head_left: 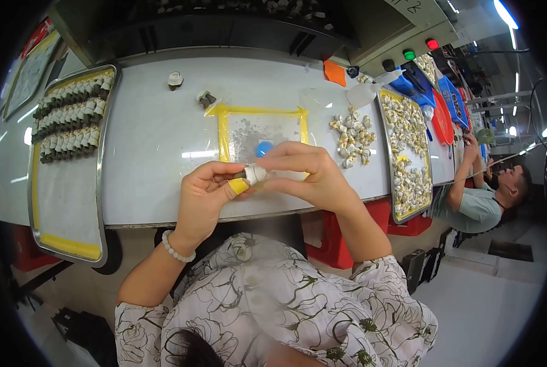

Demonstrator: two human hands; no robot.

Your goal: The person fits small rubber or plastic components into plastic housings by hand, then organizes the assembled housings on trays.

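A small white-and-dark-grey figurine piece (256,174) is held over the table's near edge. My left hand (203,191) is closed on its grey end, with yellow wrapping on the thumb. From the right, my right hand (315,174) brings thumb and fingers together at the white end; those fingertips are slightly blurred. Just beyond the hands lies a round blue object (264,148), partly covered by fingers. It sits within a yellow tape rectangle (223,137) on a wet-looking patch. Two similar figurine pieces, one upright (175,80) and one leaning (205,98), are farther back.
At left, a metal tray (106,183) carries rows of finished-looking grey-and-white pieces. A loose pile of small white-and-gold parts (352,136) lies at right, beside a tray (429,183) full of them. A machine (402,37) spans the back. Another person (481,196) works at far right.
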